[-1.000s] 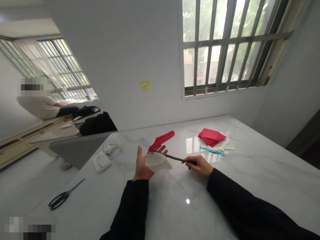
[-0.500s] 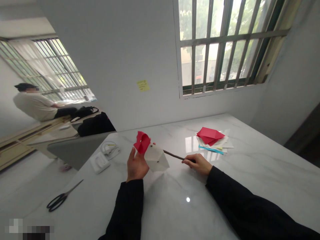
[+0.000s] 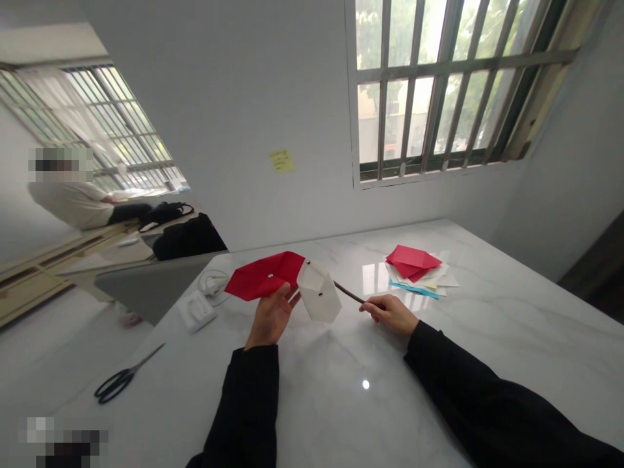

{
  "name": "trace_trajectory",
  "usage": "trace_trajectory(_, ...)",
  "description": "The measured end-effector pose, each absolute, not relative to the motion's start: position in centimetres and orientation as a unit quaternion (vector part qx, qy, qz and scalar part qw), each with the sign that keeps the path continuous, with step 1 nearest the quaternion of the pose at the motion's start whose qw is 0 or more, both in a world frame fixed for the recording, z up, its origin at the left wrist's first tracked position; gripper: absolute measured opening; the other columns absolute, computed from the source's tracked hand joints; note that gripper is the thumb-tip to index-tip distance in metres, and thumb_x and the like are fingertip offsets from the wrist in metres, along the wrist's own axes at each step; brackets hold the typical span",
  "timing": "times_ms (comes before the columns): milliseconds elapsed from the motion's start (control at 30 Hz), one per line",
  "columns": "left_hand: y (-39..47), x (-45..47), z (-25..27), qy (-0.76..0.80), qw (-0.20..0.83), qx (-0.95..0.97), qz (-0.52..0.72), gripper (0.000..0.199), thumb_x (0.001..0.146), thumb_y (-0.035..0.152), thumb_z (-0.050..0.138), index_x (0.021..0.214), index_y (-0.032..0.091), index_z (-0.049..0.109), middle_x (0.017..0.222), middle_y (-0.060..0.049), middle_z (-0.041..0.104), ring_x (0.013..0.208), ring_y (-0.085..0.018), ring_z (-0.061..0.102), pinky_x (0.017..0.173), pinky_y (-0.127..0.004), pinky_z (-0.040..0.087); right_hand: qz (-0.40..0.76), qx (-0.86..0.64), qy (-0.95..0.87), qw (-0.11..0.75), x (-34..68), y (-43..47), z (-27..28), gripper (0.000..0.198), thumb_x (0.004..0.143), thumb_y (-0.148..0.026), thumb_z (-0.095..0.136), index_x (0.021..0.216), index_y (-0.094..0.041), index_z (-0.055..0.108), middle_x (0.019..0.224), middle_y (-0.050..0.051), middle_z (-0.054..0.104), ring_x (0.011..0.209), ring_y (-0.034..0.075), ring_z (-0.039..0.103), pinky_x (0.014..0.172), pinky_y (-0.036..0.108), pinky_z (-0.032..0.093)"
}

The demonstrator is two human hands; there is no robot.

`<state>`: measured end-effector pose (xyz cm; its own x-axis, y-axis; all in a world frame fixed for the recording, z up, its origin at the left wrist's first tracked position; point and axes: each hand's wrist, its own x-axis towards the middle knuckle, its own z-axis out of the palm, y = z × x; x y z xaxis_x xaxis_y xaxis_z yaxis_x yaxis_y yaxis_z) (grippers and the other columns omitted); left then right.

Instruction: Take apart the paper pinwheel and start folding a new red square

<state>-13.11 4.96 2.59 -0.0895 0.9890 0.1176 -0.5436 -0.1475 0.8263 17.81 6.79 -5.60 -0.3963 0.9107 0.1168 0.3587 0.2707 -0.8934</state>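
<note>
My right hand (image 3: 391, 314) grips a thin brown stick (image 3: 349, 293) with curled fingers. At the stick's far end is a folded paper piece with a long red part (image 3: 257, 276) and a white part (image 3: 319, 292); small dark and shiny round fasteners show on it. My left hand (image 3: 270, 318) holds the lower edge of the red part near where it meets the white, its thumb and fingers bent against the paper. Some fingertips are partly hidden by the paper. The piece is held above the white marble-patterned table (image 3: 322, 390).
Black-handled scissors (image 3: 127, 375) lie at the left. A white power strip (image 3: 197, 313) with a cable sits near the left edge. At the right is a pile of red, white and blue paper (image 3: 414, 263). A yellow note (image 3: 281, 160) sticks to the wall; a seated person (image 3: 73, 201) is beyond.
The red part was curled up by my left hand; now it stretches out flat to the left. The white part has risen and shifted right. My right hand keeps its grip on the stick.
</note>
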Motion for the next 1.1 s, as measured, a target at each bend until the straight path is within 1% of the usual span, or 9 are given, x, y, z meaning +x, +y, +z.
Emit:
trace_trajectory(167, 4.9, -12.8, 2.7, 0.319, 0.560, 0.351, 0.679, 0.035, 0.075, 0.013, 0.090, 0.105, 0.023, 0.074, 0.111, -0.003, 0.078, 0.104, -0.021, 0.074, 0.103, -0.040, 0.055, 0.417, -0.441, -0.724, 0.330, 17.9, 6.9, -5.6, 0.042, 0.099, -0.049, 0.056, 0.099, -0.017, 0.084, 0.062, 0.000, 0.064, 0.061, 0.015, 0.056, 0.063, 0.028, 0.040)
trace_trajectory(300, 4.9, -12.5, 2.5, 0.323, 0.543, 0.340, 0.697, 0.038, 0.074, 0.011, 0.090, 0.106, 0.025, 0.074, 0.110, 0.000, 0.079, 0.101, -0.019, 0.075, 0.103, -0.039, 0.055, 0.420, -0.440, -0.723, 0.327, 17.9, 6.9, -5.6, 0.041, 0.099, -0.048, 0.056, 0.099, -0.018, 0.083, 0.063, 0.000, 0.064, 0.061, 0.015, 0.056, 0.063, 0.027, 0.040)
trace_trajectory(400, 5.1, -12.2, 2.2, 0.326, 0.539, 0.338, 0.699, 0.037, 0.073, 0.012, 0.091, 0.104, 0.025, 0.074, 0.110, 0.001, 0.079, 0.101, -0.018, 0.075, 0.100, -0.037, 0.056, 0.426, -0.440, -0.720, 0.328, 17.9, 6.9, -5.6, 0.041, 0.100, -0.047, 0.056, 0.100, -0.017, 0.083, 0.063, 0.000, 0.065, 0.061, 0.015, 0.056, 0.063, 0.027, 0.040)
trace_trajectory(600, 5.3, -11.8, 1.7, 0.331, 0.567, 0.309, 0.688, 0.024, 0.075, 0.020, 0.091, 0.092, 0.022, 0.075, 0.105, -0.002, 0.080, 0.099, -0.021, 0.075, 0.092, -0.036, 0.060, 0.450, -0.426, -0.714, 0.326, 17.7, 6.8, -5.6, 0.044, 0.102, -0.051, 0.054, 0.106, -0.016, 0.082, 0.065, 0.001, 0.066, 0.059, 0.014, 0.052, 0.061, 0.026, 0.039)
trace_trajectory(767, 5.2, -11.7, 2.0, 0.341, 0.592, 0.284, 0.673, 0.020, 0.078, 0.022, 0.088, 0.095, 0.020, 0.077, 0.106, -0.003, 0.080, 0.098, -0.020, 0.075, 0.089, -0.035, 0.062, 0.467, -0.409, -0.710, 0.333, 17.5, 6.9, -6.1, 0.052, 0.104, -0.055, 0.049, 0.110, -0.015, 0.081, 0.067, 0.002, 0.066, 0.058, 0.013, 0.048, 0.057, 0.024, 0.038)
trace_trajectory(867, 5.0, -11.4, 2.3, 0.355, 0.593, 0.280, 0.666, 0.021, 0.080, 0.021, 0.088, 0.099, 0.020, 0.077, 0.108, -0.003, 0.080, 0.099, -0.021, 0.075, 0.086, -0.033, 0.063, 0.494, -0.395, -0.700, 0.333, 17.5, 7.1, -6.4, 0.055, 0.104, -0.059, 0.049, 0.113, -0.014, 0.080, 0.067, 0.001, 0.064, 0.055, 0.011, 0.044, 0.054, 0.024, 0.034)
trace_trajectory(967, 4.9, -11.2, 2.5, 0.370, 0.579, 0.287, 0.667, 0.026, 0.078, 0.022, 0.090, 0.101, 0.020, 0.077, 0.110, -0.004, 0.080, 0.100, -0.022, 0.076, 0.085, -0.033, 0.063, 0.511, -0.391, -0.689, 0.333, 17.5, 7.1, -6.6, 0.055, 0.103, -0.060, 0.051, 0.112, -0.014, 0.079, 0.066, 0.001, 0.063, 0.053, 0.011, 0.043, 0.053, 0.024, 0.033)
trace_trajectory(1100, 4.8, -11.1, 2.5, 0.379, 0.550, 0.336, 0.664, 0.028, 0.074, 0.025, 0.094, 0.096, 0.020, 0.077, 0.105, -0.004, 0.080, 0.100, -0.024, 0.076, 0.085, -0.034, 0.063, 0.521, -0.395, -0.680, 0.330, 17.4, 7.0, -6.5, 0.054, 0.101, -0.060, 0.053, 0.111, -0.014, 0.079, 0.066, 0.001, 0.063, 0.053, 0.010, 0.042, 0.052, 0.024, 0.032)
